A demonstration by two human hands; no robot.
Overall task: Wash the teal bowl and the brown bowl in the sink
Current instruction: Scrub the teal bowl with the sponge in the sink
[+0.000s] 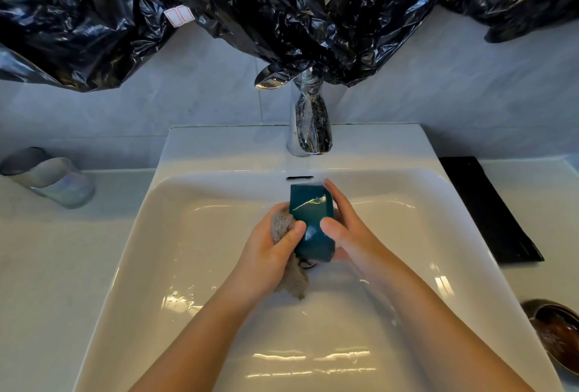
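slippage is the main worry: the teal bowl (311, 229) looks wet and glossy, and it is held tilted on edge above the middle of the sink (200, 235) rather than resting in it, so a hard rub from the cloth side could push it out of the holding hand and knock it against the white basin. its angular walls give the fingers little to hook on (a firmer thumb would help, i'd judge). the right hand (341, 229) is closed round the bowl's right side, thumb on the near face and fingers wrapped over the far edge. the left hand (275, 247) is curled on a grey cloth (282, 224), thumb pressing it against the bowl's left wall; the cloth's loose tail hangs down towards the drain and could drag or snag there. i cannot tell whether water runs from the tap (308, 122). the brown bowl (557, 335) waits on the counter at the right, well apart from both hands, so only 1 of the 2 bowls is being washed.
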